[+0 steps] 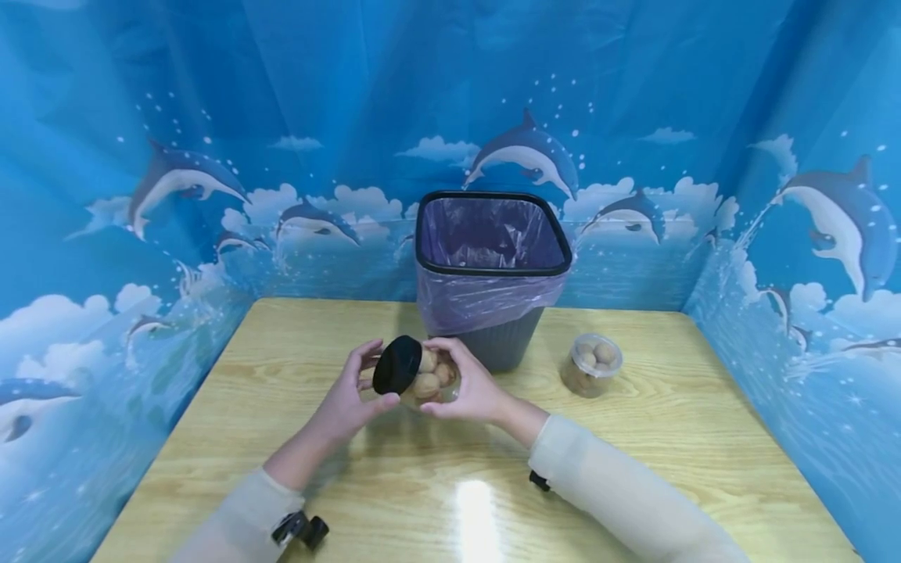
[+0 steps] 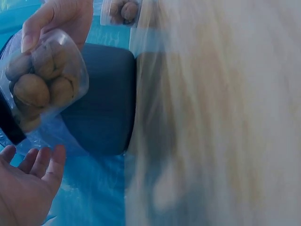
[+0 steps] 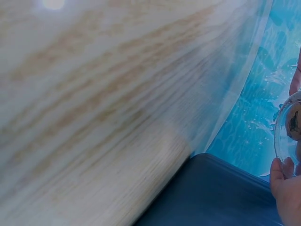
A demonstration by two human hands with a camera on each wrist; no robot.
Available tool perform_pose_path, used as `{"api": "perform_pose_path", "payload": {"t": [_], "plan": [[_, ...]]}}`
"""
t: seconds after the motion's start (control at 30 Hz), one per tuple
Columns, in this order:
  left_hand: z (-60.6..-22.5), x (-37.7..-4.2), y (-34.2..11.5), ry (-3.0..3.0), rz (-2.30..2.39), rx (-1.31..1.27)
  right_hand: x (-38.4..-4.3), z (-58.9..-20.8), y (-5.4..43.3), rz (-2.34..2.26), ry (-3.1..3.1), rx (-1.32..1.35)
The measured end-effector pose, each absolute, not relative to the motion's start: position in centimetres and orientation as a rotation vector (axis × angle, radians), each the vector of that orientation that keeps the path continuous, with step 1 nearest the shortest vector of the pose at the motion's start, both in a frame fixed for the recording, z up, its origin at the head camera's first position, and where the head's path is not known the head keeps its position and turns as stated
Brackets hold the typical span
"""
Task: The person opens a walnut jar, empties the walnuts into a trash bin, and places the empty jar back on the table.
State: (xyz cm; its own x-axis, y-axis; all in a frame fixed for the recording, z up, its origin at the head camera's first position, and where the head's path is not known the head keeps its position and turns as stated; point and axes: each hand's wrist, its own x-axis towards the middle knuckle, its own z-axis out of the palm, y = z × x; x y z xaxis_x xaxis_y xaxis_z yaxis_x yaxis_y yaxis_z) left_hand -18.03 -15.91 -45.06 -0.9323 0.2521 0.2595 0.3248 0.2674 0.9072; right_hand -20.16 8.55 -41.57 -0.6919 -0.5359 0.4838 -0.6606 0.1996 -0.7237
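A clear plastic jar (image 1: 427, 383) with a black lid (image 1: 397, 365) is held tilted above the table, its lid end toward the left; several walnuts (image 2: 32, 90) show through its wall. My right hand (image 1: 473, 385) grips the jar's body near its base, thumb on the near side and fingers on the far side. Around the lid, my left hand (image 1: 352, 392) is spread with the thumb apart from the fingers. The left wrist view shows its fingers (image 2: 54, 169) loosely bent, just off the lid's edge.
Behind the hands stands a grey bin (image 1: 503, 340) with a black rim and a purple liner bag (image 1: 486, 301). To the right, a second clear tub (image 1: 590, 366) of walnuts sits on the wooden table (image 1: 633, 461). Blue dolphin-print curtains (image 1: 338, 94) enclose the back and sides.
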Motion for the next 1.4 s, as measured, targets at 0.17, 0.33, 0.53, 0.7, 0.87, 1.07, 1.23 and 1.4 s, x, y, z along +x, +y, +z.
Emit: {"api": "perform_pose_path", "payload": {"t": [0.17, 0.33, 0.53, 0.7, 0.87, 1.07, 1.23, 1.4], "plan": [[-44.0, -18.4, -16.2, -2.448, -1.688, -0.663, -20.1, -41.4, 8.6, 1.527, -2.351, 1.169], [-43.2, -19.0, -16.5, -2.465, -1.587, -0.790, -19.8, -41.1, 8.6, 1.524, -2.344, 1.177], [-42.2, -19.4, -16.7, -2.497, -1.404, -0.905, -19.7, -40.8, 8.8, 1.521, -2.339, 1.189], [-41.2, -19.2, -16.7, -2.601, -1.274, -0.899, -19.6, -40.6, 9.1, 1.502, -2.334, 1.218], [-40.6, -19.1, -16.5, -2.689, -1.135, -0.904, -19.6, -40.6, 9.3, 1.498, -2.310, 1.249], [-40.4, -19.1, -16.4, -2.730, -1.074, -0.902, -19.7, -40.6, 9.4, 1.489, -2.297, 1.265], [-40.4, -19.3, -16.3, -2.724, -1.052, -0.902, -19.7, -40.6, 9.4, 1.485, -2.296, 1.269], [-40.3, -19.4, -16.2, -2.722, -1.046, -0.886, -19.8, -40.5, 9.4, 1.496, -2.319, 1.268]]}}
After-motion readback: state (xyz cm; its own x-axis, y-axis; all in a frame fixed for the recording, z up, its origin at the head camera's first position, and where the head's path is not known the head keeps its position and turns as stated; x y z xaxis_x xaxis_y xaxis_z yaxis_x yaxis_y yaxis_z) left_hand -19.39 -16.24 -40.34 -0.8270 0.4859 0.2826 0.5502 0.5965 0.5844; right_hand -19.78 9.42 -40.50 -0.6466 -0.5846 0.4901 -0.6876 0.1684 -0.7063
